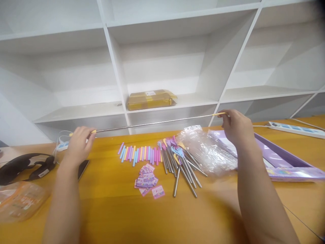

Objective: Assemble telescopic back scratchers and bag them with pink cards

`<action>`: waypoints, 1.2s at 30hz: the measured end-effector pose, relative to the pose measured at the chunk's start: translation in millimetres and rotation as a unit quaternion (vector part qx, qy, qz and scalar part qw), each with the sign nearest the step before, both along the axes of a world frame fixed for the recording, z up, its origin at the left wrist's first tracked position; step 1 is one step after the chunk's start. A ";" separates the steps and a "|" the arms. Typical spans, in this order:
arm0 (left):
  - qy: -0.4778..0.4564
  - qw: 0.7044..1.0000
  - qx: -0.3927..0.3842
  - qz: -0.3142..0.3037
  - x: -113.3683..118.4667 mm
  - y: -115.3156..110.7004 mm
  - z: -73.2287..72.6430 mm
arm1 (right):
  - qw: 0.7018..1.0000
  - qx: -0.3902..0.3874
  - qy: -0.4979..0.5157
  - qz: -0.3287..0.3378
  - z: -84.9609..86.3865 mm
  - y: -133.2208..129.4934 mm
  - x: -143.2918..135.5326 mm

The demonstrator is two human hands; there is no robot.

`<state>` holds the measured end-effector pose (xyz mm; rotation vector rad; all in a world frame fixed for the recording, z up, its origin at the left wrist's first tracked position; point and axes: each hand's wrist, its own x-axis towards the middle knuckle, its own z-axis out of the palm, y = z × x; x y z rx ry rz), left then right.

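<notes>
Stretched between my hands is a telescopic back scratcher point(154, 122), its thin metal rod drawn out long and tilted slightly up to the right. My left hand point(80, 144) is closed round its yellow grip at the left end. At the right end my right hand point(237, 127) pinches the yellow head, mostly hidden by the fingers. Below the rod lies a row of pastel grip sleeves point(141, 154). Beside them is a pile of back scratchers point(181, 162) with metal rods and coloured claw heads. Small printed cards point(146, 178) are heaped in front of the row.
Crumpled clear plastic bags point(207, 150) lie by an open purple box point(284, 156) on the right. Orange-printed bag point(21, 200), black curved object point(20, 166) and phone-like dark object point(83, 167) are left. White shelves behind hold a taped parcel point(149, 100). A power strip point(297, 129) lies back right.
</notes>
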<state>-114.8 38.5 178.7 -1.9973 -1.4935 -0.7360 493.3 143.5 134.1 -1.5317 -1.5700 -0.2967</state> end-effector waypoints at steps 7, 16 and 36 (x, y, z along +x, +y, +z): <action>0.006 0.999 0.051 -0.003 -12.0 0.9 -3.6 | 0.998 0.006 0.019 0.063 -3.0 2.6 0.6; 0.018 0.997 0.070 -0.008 -23.8 2.2 -5.6 | 0.992 0.058 -0.057 0.092 -2.2 -4.3 -1.8; 0.005 0.995 0.041 -0.087 -21.9 -5.0 -8.0 | 0.985 0.030 -0.158 0.064 -9.7 -4.3 4.5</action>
